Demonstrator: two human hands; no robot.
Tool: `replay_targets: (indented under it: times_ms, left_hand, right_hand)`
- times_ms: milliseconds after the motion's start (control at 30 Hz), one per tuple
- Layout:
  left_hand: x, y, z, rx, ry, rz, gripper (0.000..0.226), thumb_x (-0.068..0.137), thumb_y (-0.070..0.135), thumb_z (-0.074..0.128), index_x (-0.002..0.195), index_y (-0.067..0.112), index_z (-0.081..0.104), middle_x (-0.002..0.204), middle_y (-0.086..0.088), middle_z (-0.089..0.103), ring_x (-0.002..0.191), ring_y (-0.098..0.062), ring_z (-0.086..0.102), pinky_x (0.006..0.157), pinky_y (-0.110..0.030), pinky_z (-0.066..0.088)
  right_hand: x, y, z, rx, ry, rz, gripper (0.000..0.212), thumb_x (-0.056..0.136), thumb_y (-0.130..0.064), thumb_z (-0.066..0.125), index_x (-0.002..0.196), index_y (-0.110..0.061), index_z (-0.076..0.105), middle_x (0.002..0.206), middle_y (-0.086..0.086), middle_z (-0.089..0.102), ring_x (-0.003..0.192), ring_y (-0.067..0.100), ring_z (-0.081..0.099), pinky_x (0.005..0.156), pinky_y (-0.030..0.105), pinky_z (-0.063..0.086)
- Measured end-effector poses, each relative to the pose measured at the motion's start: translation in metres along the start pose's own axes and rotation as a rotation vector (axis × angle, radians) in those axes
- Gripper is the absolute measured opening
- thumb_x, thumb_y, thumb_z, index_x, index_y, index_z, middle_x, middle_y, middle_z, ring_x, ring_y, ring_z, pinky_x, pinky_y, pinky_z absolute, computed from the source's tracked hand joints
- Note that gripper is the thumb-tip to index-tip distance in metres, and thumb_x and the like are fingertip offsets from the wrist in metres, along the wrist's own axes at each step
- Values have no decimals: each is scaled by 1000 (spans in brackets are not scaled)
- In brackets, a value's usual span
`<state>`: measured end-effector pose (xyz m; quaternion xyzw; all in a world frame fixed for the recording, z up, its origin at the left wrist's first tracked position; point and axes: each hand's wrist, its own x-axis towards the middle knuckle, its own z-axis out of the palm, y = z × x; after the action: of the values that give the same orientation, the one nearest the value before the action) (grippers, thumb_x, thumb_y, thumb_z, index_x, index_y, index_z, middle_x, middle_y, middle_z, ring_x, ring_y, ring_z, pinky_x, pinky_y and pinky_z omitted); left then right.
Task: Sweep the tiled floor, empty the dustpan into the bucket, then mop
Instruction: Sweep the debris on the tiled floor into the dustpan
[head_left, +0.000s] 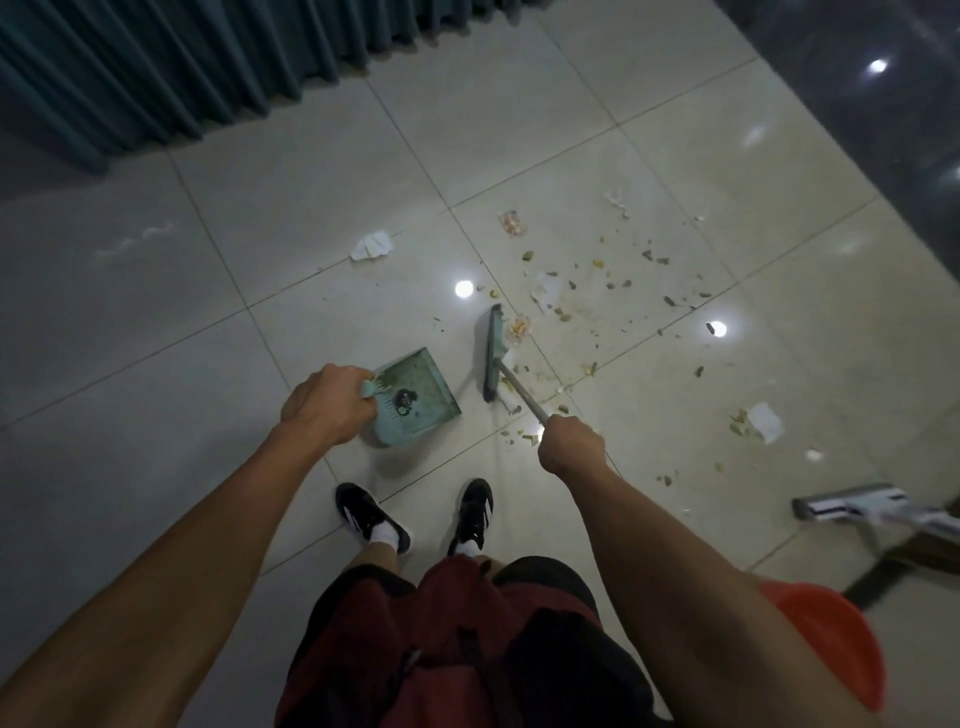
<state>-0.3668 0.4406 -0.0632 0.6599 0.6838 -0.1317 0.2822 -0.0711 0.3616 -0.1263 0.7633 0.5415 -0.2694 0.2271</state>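
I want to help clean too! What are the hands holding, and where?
The left hand holds the dustpan by its handle. The right hand holds the broom by its stick.

At frame centre we see the pale green dustpan (415, 395), tilted, a dark clump inside it; just right of it the broom (494, 349), its green head on the glossy tiled floor (291, 218); crumbs and paper scraps (597, 291) lie scattered to its right; at the right edge lies the flat mop (852, 503); at lower right sits the orange bucket (831, 639).
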Motion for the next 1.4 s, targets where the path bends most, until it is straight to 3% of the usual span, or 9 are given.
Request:
replay_targets:
  times_ms: [167,433,667,767,933,1033,1400]
  left_hand:
    - [2,10,-13,-4,16,17,8,88,26,65,81,28,63,85,-4,63,75,-28,61,63,-27,42]
    - [9,-36,-33,-60,55,-20,9,89,26,61,83,28,66,86,-4,67,73,-27,62,59,-27,42]
    - [29,-130,-66,-182,74,-136,6,88,28,64,88,27,69,87,-4,67,77,-29,64,63,-29,48]
    - [42,-180,-85,-240,79,-189,10,87,27,61,77,28,64,85,-4,68,75,-28,65,63,-29,51]
    - [59,-253,-118,-293,87,-256,8,87,26,62,79,26,66,85,-3,67,75,-28,65,62,-28,47]
    - [67,-286,-134,-300,92,-289,13,87,26,63,73,26,61,84,-3,67,75,-29,64,63,-29,48]
    - [117,-326,-183,-266,129,-355,6,85,24,65,82,20,67,79,-2,63,68,-25,58,57,-26,40]
  right_hand:
    - [0,-5,-14,53,11,4,26,94,-13,51,118,-13,61,88,-1,54,75,20,57,61,31,43]
    - [16,-57,-38,105,12,-34,30,93,-13,49,122,-12,59,98,4,61,79,23,56,67,32,46]
    - [45,-165,-64,84,-27,-103,29,93,-16,51,121,-11,56,108,7,63,94,25,65,77,36,55]
    - [56,-222,-74,65,-30,-108,29,93,-16,51,121,-11,57,100,4,62,86,22,65,79,37,58]
    - [72,-314,-88,62,-42,-133,27,94,-18,53,120,-11,57,83,1,53,79,22,64,76,38,61]
    - [80,-355,-94,62,-57,-172,28,92,-18,51,119,-11,58,89,3,57,79,23,65,75,41,62]
    - [127,-441,-126,16,-104,-295,24,93,-22,51,115,-12,57,96,5,59,82,25,66,76,43,61]
